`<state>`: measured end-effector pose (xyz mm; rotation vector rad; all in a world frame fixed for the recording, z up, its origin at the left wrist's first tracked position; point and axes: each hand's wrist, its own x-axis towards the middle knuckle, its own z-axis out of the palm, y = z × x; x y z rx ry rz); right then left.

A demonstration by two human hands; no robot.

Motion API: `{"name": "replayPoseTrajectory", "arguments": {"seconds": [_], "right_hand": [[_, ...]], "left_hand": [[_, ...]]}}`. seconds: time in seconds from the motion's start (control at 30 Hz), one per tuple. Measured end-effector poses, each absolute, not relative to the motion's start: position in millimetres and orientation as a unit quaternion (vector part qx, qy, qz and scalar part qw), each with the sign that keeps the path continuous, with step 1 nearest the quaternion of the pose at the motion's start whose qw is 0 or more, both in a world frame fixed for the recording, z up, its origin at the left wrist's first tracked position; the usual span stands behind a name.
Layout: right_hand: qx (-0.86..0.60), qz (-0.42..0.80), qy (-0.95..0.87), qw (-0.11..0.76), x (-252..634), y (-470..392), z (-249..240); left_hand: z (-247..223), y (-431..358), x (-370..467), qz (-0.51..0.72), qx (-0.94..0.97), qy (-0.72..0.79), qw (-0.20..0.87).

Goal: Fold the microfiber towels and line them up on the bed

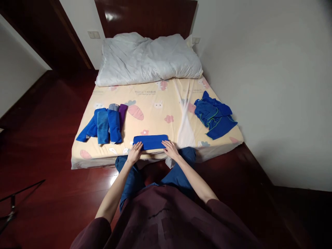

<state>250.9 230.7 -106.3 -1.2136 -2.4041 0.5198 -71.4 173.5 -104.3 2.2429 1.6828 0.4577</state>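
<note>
A blue towel (152, 141), folded into a flat strip, lies along the near edge of the bed. My left hand (135, 153) rests flat on its left end, fingers stretched out. On the right end lies my right hand (170, 149), its fingers also extended and pressing on the cloth. To the left sits a group of rolled towels (103, 126), mostly blue, with a grey one and a purple one among them. A loose, crumpled heap of blue towels (214, 114), some with green edging, is at the right side of the bed.
The bed (153, 103) has a yellow patterned sheet with a pale streak on it. A bunched white quilt (150, 60) lies below the dark headboard (147, 17). A white wall (272, 86) borders the right side. A black stand leg (23, 190) is on the floor at left.
</note>
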Motion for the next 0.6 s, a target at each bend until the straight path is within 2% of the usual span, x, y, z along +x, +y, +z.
{"name": "replayPoseTrajectory", "arguments": {"seconds": [0.37,0.6], "right_hand": [[-0.475,0.184,-0.841,0.182,239,251,-116],[-0.452,0.206,-0.849,0.181,263,214,-110]], "left_hand": [[-102,189,-69,0.174,0.759,0.604,0.170],[-108,156,-82,0.140,0.785,0.586,0.147]]}}
